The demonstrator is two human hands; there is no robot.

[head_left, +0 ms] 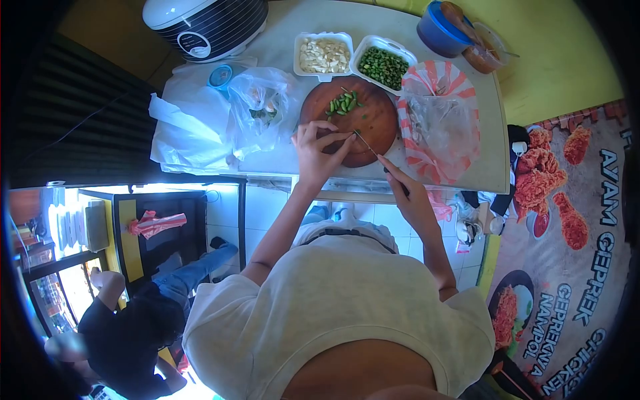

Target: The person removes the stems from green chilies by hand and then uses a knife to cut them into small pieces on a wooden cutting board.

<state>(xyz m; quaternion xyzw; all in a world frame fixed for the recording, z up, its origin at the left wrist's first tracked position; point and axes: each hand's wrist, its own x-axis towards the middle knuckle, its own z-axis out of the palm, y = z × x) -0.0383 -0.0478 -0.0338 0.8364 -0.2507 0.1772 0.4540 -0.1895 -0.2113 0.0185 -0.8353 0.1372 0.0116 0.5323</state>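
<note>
A round, reddish-brown chopping board [381, 113] lies near the table's front edge. Over its front part, my left hand [319, 148] pinches a small green chili [356, 133] between thumb and fingers; most of the chili is hidden. My right hand [408, 193] grips the handle of a knife [366, 144], its thin blade pointing up and left with the tip close to my left fingertips. Several whole green chilies [344, 102] lie in a loose pile at the back of the board. Behind it stand a white foam tray of chopped green pieces [382, 67] and another of pale chopped pieces [324, 55].
Left of the board are a clear plastic bag [262, 100] and white wrapping sheets [190, 137]. A red-and-white striped bag [443, 123] lies at the right. A rice cooker [205, 30] and a blue tub [443, 30] stand farther back. Another person [137, 327] is at lower left.
</note>
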